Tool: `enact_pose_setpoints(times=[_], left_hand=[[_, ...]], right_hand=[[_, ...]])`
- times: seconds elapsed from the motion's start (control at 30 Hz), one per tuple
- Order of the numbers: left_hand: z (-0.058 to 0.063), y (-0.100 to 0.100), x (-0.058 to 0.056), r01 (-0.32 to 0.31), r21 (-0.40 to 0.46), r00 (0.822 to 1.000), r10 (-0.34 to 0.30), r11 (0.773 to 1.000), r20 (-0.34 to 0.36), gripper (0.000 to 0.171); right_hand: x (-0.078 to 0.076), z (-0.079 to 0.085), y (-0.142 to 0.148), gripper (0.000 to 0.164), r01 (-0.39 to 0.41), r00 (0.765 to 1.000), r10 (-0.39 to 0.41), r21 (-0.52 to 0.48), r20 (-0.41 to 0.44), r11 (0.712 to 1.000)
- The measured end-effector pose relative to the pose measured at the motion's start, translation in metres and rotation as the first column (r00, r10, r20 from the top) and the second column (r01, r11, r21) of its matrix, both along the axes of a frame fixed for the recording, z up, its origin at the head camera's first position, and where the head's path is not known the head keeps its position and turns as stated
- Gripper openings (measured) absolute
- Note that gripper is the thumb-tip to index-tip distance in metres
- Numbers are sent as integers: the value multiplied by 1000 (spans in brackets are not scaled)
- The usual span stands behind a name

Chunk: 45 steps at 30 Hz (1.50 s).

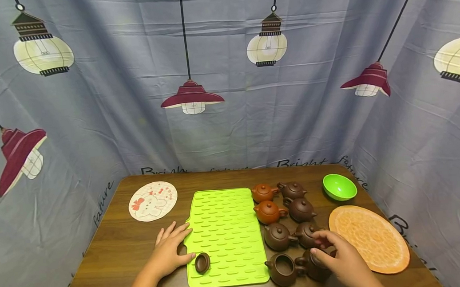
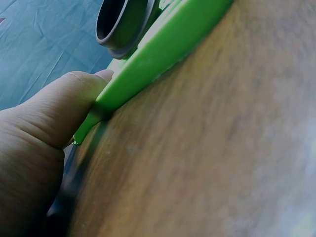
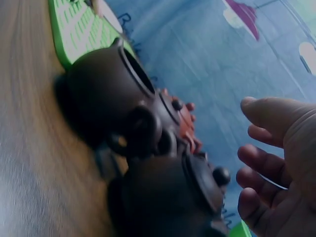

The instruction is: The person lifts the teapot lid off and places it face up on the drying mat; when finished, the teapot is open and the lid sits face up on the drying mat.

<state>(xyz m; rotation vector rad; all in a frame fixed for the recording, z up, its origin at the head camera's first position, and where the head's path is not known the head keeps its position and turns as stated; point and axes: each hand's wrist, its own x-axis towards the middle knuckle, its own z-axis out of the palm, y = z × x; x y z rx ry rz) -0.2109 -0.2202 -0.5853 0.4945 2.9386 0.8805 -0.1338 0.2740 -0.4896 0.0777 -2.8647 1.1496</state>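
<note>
My left hand rests on the left edge of a bright green ridged mat, fingers spread, its thumb at the mat's rim in the left wrist view. Close by that thumb, a small dark brown teapot lid lies on the mat with its hollow side up. My right hand hovers over the front right brown teapot, fingers loosely bent. In the right wrist view a gap separates the fingers from the lid knob. Left of it, a brown teapot stands lidless, its round mouth showing.
Behind stand several more lidded teapots, brown ones and orange-brown ones, in two columns along the mat. An orange oval placemat and a green bowl lie at right. At back left is a round white mat with pink drawings.
</note>
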Motion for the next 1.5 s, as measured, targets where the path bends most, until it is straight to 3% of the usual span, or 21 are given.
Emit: enact_pose_setpoints(times=[0.37, 0.57, 0.83, 1.2, 1.37, 1.5], left_hand=[[-1, 0, -1, 0, -10, 1000, 0, 1000, -8, 81], [0, 0, -1, -1, -2, 1000, 1, 1000, -6, 80], [-1, 0, -1, -4, -4, 1000, 4, 1000, -4, 80], [0, 0, -1, -3, -7, 1000, 3, 1000, -11, 79], [-1, 0, -1, -6, -6, 1000, 6, 1000, -14, 79], [-2, 0, -1, -7, 0, 1000, 7, 1000, -5, 80]], right_hand=[[2, -14, 24, 49, -12, 993, -2, 113, 121, 994], [2, -20, 25, 37, -11, 991, -2, 100, 134, 995], [5, -23, 27, 27, -16, 997, 5, 130, 82, 991], [4, -14, 28, 17, -18, 993, 0, 157, 116, 987], [5, -9, 29, 12, -21, 994, 8, 110, 109, 994], [3, -12, 27, 13, -91, 991, 94, -37, 90, 995]])
